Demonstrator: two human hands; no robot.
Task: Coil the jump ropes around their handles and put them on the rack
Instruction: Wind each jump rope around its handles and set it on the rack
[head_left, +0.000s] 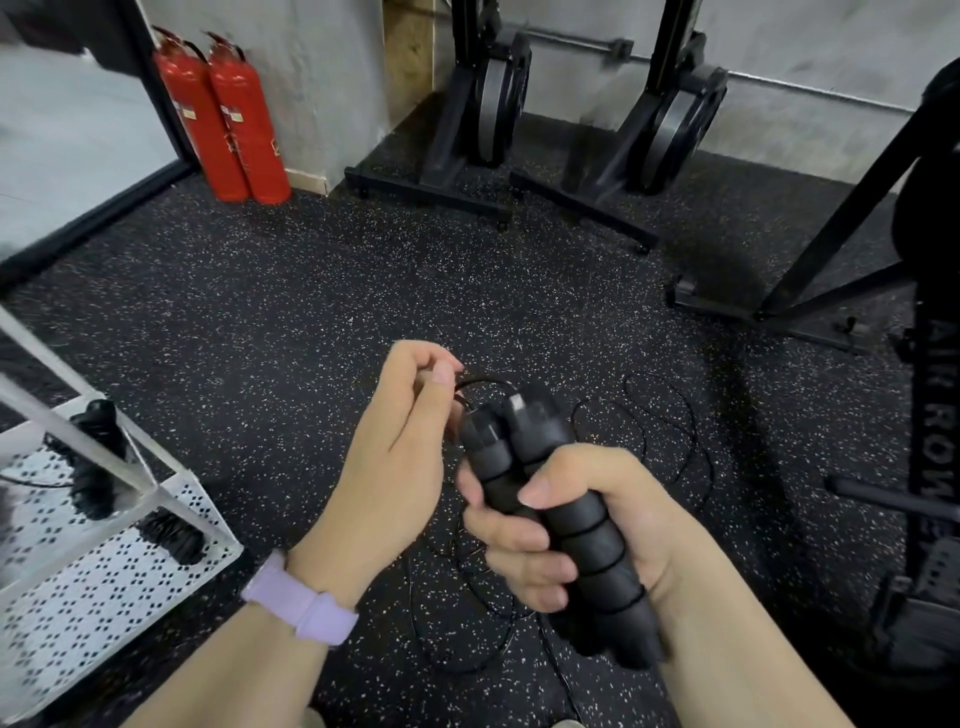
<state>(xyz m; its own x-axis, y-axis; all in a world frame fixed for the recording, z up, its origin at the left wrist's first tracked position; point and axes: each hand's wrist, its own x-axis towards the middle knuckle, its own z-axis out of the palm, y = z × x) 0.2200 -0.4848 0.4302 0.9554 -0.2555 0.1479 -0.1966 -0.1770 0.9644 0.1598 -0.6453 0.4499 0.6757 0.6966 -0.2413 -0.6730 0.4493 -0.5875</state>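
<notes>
Two ribbed black handles (566, 499) are being gripped by the right hand (582, 525); the thin rope (480, 383) is being pinched by the left hand's (400, 462) fingers (441, 374), its loops lying faint on the floor (311, 291).

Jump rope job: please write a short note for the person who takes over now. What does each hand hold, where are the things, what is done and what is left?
Right hand: grips both black handles together.
Left hand: fingers pinch the thin rope near the handle tops.
Most of the rope lies loose on the floor below the hands.
Done: coiled ropes already lie on the white rack, at the left.
Left: wind this rope around the handles, then put it on the rack.
</notes>
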